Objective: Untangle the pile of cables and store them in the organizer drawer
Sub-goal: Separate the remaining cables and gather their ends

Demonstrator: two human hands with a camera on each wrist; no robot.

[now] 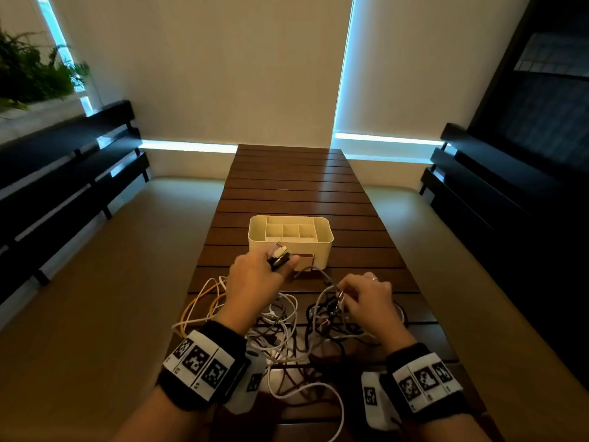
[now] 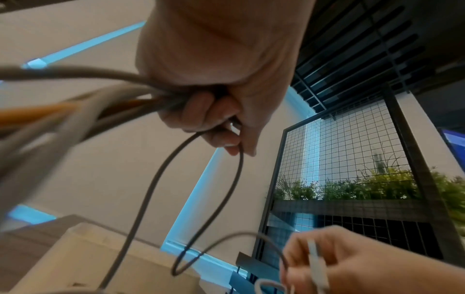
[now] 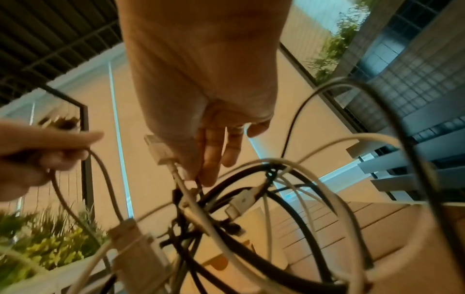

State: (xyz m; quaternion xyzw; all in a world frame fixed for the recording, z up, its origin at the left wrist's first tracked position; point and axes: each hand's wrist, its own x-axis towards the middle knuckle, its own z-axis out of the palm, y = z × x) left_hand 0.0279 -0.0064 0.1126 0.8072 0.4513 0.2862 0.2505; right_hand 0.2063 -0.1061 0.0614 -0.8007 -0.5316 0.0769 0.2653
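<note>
A tangled pile of cables, white, grey, orange and black, lies on the near end of the wooden table. Behind it stands the white organizer with open top compartments and a small front drawer. My left hand is raised in front of the organizer, gripping a bunch of cable plug ends; in the left wrist view its fingers curl round several cords. My right hand pinches a white plug over the black tangle.
Beige bench cushions flank the table on both sides, with dark slatted backrests. A planter with green plants sits at the far left. The far half of the table holds nothing.
</note>
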